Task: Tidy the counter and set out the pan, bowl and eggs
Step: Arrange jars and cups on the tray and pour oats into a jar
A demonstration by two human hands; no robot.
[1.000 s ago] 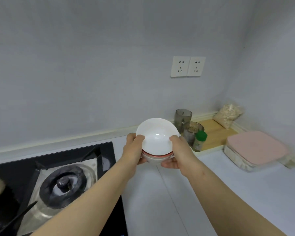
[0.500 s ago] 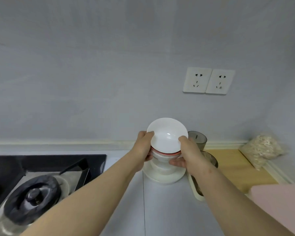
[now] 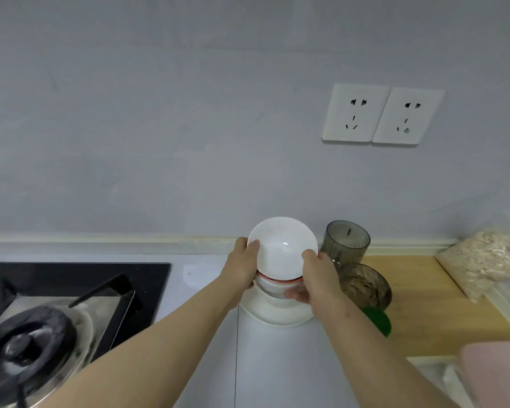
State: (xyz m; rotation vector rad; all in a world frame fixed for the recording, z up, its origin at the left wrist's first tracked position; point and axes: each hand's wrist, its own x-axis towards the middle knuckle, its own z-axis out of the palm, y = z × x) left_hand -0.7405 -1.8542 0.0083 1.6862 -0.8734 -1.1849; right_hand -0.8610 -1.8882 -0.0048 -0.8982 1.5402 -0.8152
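Pale grey kitchen wall point(image 3: 159, 113) above a white counter point(image 3: 277, 363).
Two white sockets point(image 3: 382, 114) at two o'clock; black hob point(image 3: 71, 278) at eight o'clock.

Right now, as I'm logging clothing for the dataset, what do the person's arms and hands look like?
The left hand and right hand are bare: no gloves, rings, watch or bracelet visible. The left arm and right arm show no sleeves up to the picture's edge.
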